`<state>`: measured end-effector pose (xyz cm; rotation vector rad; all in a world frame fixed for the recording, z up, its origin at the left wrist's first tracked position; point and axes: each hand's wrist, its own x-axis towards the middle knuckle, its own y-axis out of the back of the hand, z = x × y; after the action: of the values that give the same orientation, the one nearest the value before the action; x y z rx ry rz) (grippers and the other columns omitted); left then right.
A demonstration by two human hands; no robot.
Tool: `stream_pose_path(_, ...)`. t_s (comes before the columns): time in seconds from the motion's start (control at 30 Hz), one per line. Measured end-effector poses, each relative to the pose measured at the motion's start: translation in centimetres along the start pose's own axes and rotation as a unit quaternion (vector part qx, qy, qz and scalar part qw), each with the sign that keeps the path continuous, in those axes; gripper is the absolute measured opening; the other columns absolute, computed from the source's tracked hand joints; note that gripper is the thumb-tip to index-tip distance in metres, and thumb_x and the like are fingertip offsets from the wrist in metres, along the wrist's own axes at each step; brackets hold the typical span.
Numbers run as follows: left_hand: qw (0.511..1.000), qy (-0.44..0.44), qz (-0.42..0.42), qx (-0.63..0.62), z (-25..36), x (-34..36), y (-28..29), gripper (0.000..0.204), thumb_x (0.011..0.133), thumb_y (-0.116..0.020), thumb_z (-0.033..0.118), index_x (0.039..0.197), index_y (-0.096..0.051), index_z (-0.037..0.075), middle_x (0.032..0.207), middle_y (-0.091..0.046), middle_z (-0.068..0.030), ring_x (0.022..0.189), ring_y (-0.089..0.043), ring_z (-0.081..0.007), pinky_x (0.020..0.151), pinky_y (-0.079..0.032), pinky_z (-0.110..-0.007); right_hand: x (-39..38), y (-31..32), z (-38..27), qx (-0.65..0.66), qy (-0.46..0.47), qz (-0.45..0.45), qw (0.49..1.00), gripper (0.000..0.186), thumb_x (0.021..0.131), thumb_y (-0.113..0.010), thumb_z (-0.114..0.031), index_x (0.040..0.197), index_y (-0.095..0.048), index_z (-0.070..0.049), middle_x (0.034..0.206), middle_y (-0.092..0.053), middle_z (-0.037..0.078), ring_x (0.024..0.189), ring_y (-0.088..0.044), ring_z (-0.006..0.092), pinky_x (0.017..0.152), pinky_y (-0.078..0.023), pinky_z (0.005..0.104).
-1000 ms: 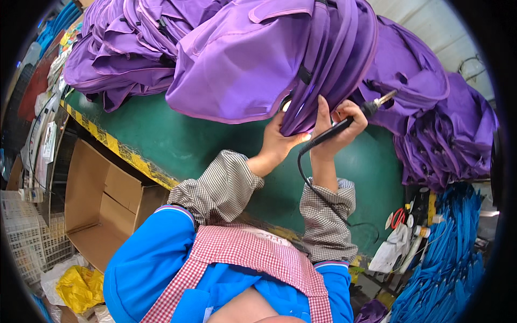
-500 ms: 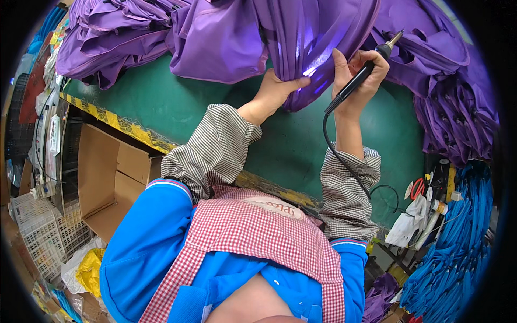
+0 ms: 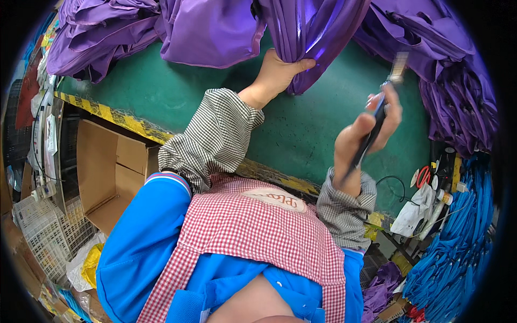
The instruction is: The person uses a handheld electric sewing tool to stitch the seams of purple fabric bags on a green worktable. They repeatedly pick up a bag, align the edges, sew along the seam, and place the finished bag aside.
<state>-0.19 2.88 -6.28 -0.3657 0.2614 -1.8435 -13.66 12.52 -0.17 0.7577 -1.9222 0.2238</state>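
My left hand (image 3: 276, 74) is closed on the lower end of a gathered purple fabric piece (image 3: 323, 35), thumb laid across its folds. Bright violet light shines on this cloth. A black-handled soldering iron (image 3: 371, 132) with a cord is in my right hand (image 3: 353, 141), which is closed around it above the green tabletop (image 3: 307, 126). Both hand and iron are smeared by motion. The iron's metal end points up and away, apart from the cloth my left hand holds. Checked sleeve covers are on both forearms.
Purple fabric heaps (image 3: 107, 35) lie at the far left, with more purple fabric (image 3: 458, 99) at the right. A cardboard box (image 3: 99, 167) stands left, below the yellow-black table edge (image 3: 116, 116). Red-handled scissors (image 3: 424, 175) and hanging blue straps (image 3: 449, 242) are at the right.
My right hand has drawn away from the fabric, toward me and slightly right, with the soldering iron. My left hand still grips the cloth, having shifted slightly farther away.
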Motion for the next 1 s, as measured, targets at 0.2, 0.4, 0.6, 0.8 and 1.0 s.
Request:
stream_pose_path(0.2,0.998,0.015,-0.006,0.053,-0.1,0.2,-0.2,0.032,0.079,-0.076,0.011,0.106,-0.063,0.000,0.100,-0.067,-0.0050,0.088,-0.063,-0.0108,0.081,-0.051,-0.026,-3.6,0.6,0.0,0.012,0.102,-0.104,0.989,0.007,0.077,-0.057,-0.009,0.078,-0.063,-0.007,0.062,-0.051,0.003,0.053,-0.048,0.0176,0.071,-0.043,0.0362)
stream_pose_path(0.4,0.999,0.007,-0.011,0.041,0.0,0.2,-0.3,0.032,0.079,-0.077,0.012,0.105,-0.063,0.000,0.099,-0.067,-0.0050,0.088,-0.063,-0.0108,0.080,-0.051,-0.026,-3.7,0.2,0.8,-0.008,0.127,-0.128,0.984,0.006,0.073,-0.059,-0.009,0.078,-0.062,-0.008,0.061,-0.049,0.003,0.053,-0.048,0.0181,0.070,-0.042,0.0360)
stream_pose_path(0.6,0.998,0.039,-0.033,0.043,0.9,0.3,0.5,0.032,0.079,-0.076,0.011,0.106,-0.063,-0.001,0.100,-0.067,-0.0054,0.090,-0.063,-0.0121,0.084,-0.050,-0.026,-2.5,0.9,-0.6,0.034,0.097,-0.123,0.987,0.008,0.085,-0.058,-0.012,0.084,-0.062,-0.005,0.062,-0.052,0.003,0.054,-0.048,0.0165,0.076,-0.047,0.0383)
stream_pose_path(0.8,0.996,-0.084,-0.036,-0.002,2.4,1.3,0.1,0.038,0.078,-0.075,0.006,0.112,-0.058,0.001,0.105,-0.066,-0.0080,0.094,-0.064,-0.0161,0.084,-0.052,-0.029,-4.6,-2.8,2.0,0.147,-0.283,-0.067,0.946,0.056,0.087,-0.067,-0.008,0.135,-0.041,0.005,0.112,-0.062,0.016,0.103,-0.059,0.0239,0.096,-0.043,0.0315)
stream_pose_path(1.0,0.992,-0.072,-0.064,0.076,3.4,1.5,0.4,0.048,0.070,-0.083,0.011,0.111,-0.060,-0.001,0.103,-0.067,-0.0088,0.094,-0.064,-0.0159,0.085,-0.052,-0.030,-5.6,-5.9,3.2,0.213,-0.314,0.014,0.925,0.066,0.078,-0.075,-0.003,0.131,-0.036,0.005,0.122,-0.052,0.013,0.107,-0.054,0.0200,0.096,-0.042,0.0306)
